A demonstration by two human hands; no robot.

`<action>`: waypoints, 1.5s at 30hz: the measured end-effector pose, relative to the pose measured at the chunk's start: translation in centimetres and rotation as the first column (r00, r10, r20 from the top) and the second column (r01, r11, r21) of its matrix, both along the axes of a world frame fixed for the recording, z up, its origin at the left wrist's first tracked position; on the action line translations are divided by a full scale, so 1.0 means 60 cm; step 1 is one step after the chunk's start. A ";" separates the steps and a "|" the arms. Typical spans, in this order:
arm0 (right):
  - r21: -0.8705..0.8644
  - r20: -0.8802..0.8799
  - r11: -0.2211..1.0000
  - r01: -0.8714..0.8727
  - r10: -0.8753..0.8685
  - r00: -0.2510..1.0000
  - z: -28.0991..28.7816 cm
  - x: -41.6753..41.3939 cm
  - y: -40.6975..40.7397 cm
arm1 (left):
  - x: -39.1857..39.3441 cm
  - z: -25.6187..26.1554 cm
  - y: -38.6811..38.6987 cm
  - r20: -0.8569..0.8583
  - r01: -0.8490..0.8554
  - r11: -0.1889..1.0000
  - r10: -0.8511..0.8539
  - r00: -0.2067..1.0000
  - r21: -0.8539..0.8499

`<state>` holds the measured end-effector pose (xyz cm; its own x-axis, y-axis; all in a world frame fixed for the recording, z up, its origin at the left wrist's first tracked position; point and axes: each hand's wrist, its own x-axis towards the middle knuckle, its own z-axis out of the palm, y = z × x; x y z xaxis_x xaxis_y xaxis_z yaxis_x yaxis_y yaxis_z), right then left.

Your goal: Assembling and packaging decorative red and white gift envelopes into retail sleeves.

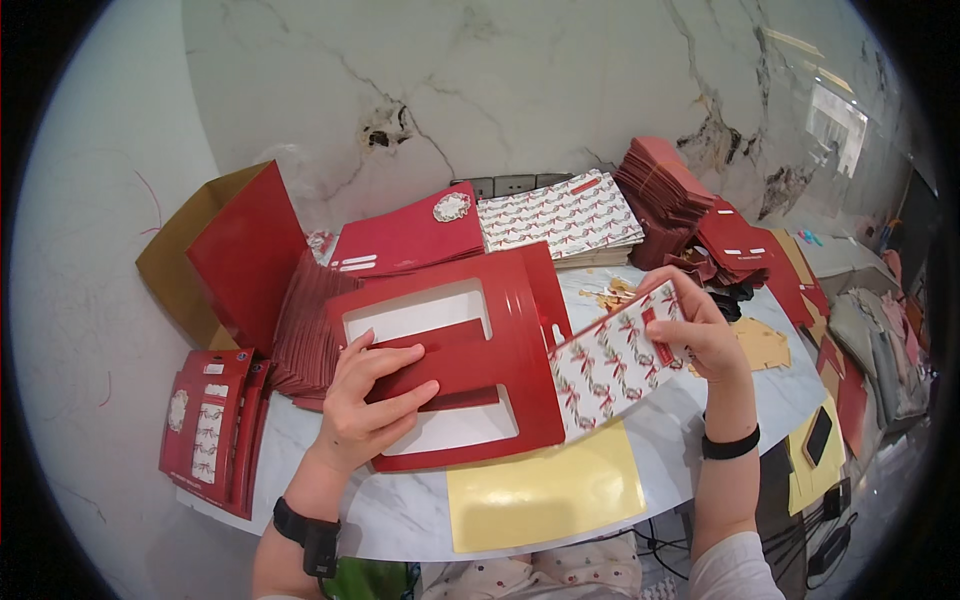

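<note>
Before me is a red card sleeve [510,300] with two cut-out windows and a hanging tab on its right side. Across its left part lies my left hand [379,401], fingers spread over the middle strip, steadying it. My right hand [694,322] pinches a white patterned money wallet [600,375] by its outer end, thumb on top near a small red label. The wallet, printed with leafy garlands and red bows, slopes down to the sleeve's right edge. Its inner end is hidden there; how far it goes in I cannot tell.
A yellow sheet [547,495] lies under the sleeve on the marble-patterned table [375,517]. Behind stand stacks of red cards [412,232], patterned wallets [555,214] and banded red card pieces [660,180]. Left are an open box [240,255] and filled red packs [210,427]. A phone [817,435] lies right.
</note>
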<state>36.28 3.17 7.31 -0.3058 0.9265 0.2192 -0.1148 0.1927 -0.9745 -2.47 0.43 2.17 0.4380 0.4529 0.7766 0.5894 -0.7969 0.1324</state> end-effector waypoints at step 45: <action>-0.388 0.120 0.916 -0.103 0.161 0.980 -0.076 -0.081 0.015 | 0.045 -0.025 -0.015 0.234 0.110 0.920 -0.020 0.972 -0.377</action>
